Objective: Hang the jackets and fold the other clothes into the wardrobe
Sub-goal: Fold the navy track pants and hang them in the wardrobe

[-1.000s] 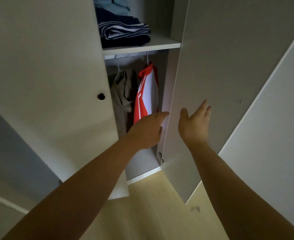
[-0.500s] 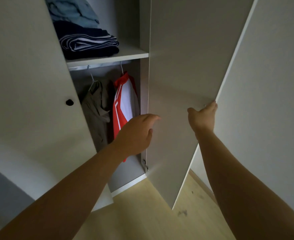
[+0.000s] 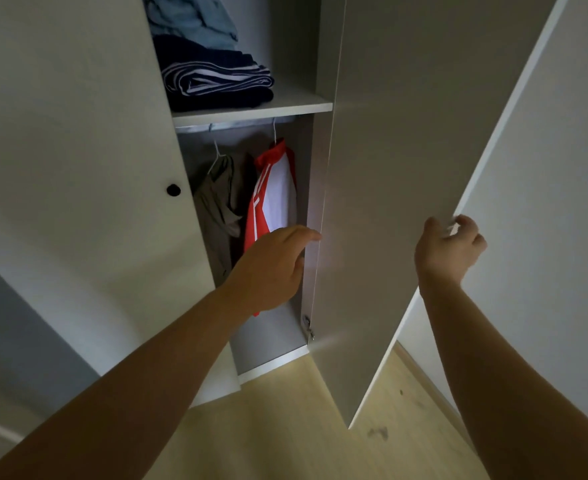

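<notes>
The right hand [image 3: 450, 247] curls its fingers round the free edge of the tall, pale grey right-hand wardrobe door [image 3: 389, 150], gripping it. The left hand [image 3: 271, 268] holds nothing. Its fingers are loosely bent near that door's hinged edge, and whether they touch it is unclear. Just behind it a red and white jacket [image 3: 273, 199] hangs beside an olive-grey hanging garment [image 3: 221, 202]. Above, a white shelf [image 3: 285, 107] carries folded navy striped clothes [image 3: 216, 81] topped by pale blue fabric [image 3: 192, 19]. Everything looks put away, so this is likely closing up. The left hand must leave the gap before the door swings shut. The opening is narrow, bounded by the left-hand door with a black knob [image 3: 173, 190]. A plain wall [image 3: 545, 168] lies near the gripped edge.
</notes>
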Demonstrator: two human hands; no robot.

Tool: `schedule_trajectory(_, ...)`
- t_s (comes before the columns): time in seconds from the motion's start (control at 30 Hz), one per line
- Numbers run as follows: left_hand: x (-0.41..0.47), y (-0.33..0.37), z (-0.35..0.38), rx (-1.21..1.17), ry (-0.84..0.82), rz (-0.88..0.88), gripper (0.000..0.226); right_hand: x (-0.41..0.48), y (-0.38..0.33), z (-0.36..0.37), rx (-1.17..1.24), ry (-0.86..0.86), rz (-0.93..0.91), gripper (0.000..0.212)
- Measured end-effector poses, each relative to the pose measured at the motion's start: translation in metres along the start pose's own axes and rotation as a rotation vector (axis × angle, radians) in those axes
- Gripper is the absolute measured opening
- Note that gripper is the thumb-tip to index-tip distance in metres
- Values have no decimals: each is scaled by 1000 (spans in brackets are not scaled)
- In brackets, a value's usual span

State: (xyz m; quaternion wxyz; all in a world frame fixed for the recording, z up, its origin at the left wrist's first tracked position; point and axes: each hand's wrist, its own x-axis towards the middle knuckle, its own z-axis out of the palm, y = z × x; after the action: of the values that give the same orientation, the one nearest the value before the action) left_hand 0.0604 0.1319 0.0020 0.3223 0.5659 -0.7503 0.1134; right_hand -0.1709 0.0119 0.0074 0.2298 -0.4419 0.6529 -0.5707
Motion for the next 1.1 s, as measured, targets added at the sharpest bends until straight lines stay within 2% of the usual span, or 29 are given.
schedule_trajectory(0.2, 7, -5, 10, -99, -54, -43, 38, -52, 10, 3, -31, -115, -163, 24)
schedule_trajectory(0.33, 13, -1, 3, -101, 10, -2, 38, -79, 10, 20, -102, -361, -278, 12)
schedule_trajectory(0.43, 15, -4, -9, -20, 169, -5, 35, -93, -1, 37, -82, -570, -380, 19)
schedule_trajectory(0.53, 14, -18, -25, 59, 246, -91, 38, -101, -19, 57, -88, -578, -471, 30)
schedule_trajectory(0.67, 8, -51, -48, 141, 148, -271, 49, -104, -52, 91, -163, -638, -686, 45)
schedule_trajectory(0.87, 4, -113, -78, 376, -9, -387, 69, -118, -111, 150, -375, -808, -1108, 60)
schedule_trajectory(1.0, 14, -151, -104, 493, -19, -477, 75, -124, -138, 187, -546, -813, -1241, 67)
schedule_trajectory(1.1, 23, -177, -117, 544, -83, -503, 73, -126, -145, 206, -604, -845, -1227, 73)
